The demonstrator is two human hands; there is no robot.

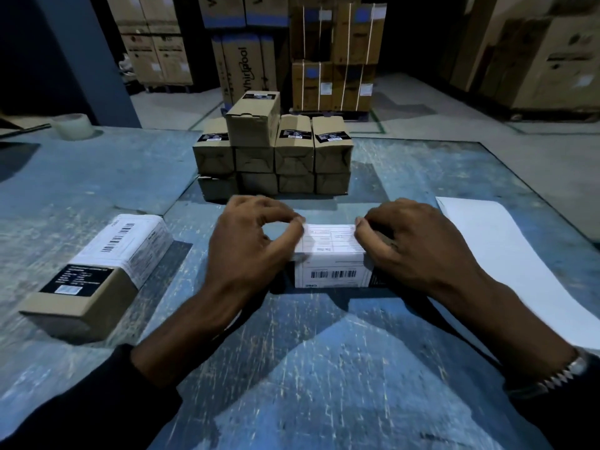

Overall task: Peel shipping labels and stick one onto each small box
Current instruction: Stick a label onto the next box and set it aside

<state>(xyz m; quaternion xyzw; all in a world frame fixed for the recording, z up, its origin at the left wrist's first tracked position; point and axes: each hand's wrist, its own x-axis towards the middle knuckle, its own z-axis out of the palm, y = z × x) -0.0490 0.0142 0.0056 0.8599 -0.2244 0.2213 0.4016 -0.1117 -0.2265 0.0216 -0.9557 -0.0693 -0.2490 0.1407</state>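
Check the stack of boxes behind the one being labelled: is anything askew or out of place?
One thing: the top box on the stack of boxes sits alone on a third tier, turned slightly off square from the rows below. The rest line up. The label under the left hand and right hand looks straight.

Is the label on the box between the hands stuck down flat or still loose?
Mostly down. The label wraps over the top and front of the box, while both hands, left hand and right hand, pinch its far corners.
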